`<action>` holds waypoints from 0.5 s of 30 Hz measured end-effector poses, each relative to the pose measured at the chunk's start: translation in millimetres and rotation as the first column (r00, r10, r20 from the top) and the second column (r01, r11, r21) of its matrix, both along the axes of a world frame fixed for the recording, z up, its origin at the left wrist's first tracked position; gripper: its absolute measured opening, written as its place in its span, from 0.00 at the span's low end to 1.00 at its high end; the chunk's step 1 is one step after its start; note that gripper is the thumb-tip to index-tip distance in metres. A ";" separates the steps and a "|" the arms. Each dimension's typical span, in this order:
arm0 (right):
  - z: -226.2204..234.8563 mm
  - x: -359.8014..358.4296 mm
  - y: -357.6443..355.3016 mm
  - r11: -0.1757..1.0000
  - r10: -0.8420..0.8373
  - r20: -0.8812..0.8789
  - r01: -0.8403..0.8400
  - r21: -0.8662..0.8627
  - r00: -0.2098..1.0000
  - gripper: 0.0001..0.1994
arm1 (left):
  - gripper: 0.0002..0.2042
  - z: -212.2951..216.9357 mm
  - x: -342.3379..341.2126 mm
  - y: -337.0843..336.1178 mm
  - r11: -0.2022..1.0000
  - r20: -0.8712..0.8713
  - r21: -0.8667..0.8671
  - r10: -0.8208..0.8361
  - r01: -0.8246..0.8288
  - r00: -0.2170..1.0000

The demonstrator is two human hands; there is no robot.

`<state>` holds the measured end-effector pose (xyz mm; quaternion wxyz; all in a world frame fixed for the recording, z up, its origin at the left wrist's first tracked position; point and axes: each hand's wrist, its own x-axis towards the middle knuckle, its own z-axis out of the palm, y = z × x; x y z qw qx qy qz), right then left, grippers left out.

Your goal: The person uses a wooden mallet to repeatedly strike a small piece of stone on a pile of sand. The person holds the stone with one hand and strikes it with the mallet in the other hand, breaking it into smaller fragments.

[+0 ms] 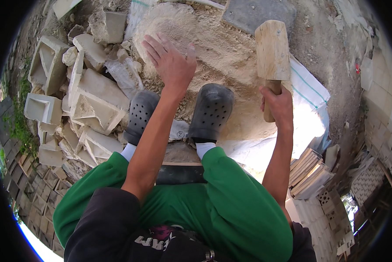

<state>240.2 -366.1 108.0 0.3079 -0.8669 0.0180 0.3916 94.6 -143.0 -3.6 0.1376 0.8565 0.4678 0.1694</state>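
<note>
We are seeing broken pale stone blocks (89,98) piling up at the left, a grey slab (253,13) lying at the top, and flat tiles (307,172) stacking at the lower right.

Wooden mallet (272,50): pale block head, upright, handle gripped from below by right hand (278,105), far right | Sandy mound (213,52): pale, crumbly, far centre, left hand (172,63) spread flat, palm down, upon it
</note>
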 end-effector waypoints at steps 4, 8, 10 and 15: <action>1.8 -3.6 6.1 1.000 0.003 0.002 -0.003 -0.015 1.000 0.16 | 0.42 8.5 -6.4 -27.7 0.942 -0.021 -0.304 -0.158 0.144 0.987; -2.6 -5.8 5.5 1.000 0.025 0.000 -0.025 -0.006 1.000 0.16 | 0.42 39.2 -0.3 -43.4 0.819 0.205 -0.420 -0.334 0.391 0.920; -4.1 -7.6 6.6 0.999 0.021 -0.002 -0.021 0.024 1.000 0.16 | 0.40 22.1 1.4 -28.5 0.978 0.038 -0.203 -0.038 0.045 0.999; -5.3 -10.6 12.5 0.997 0.066 -0.016 -0.066 0.027 0.998 0.16 | 0.35 7.4 -13.4 -37.5 0.961 -0.162 -0.276 -0.023 -0.023 0.986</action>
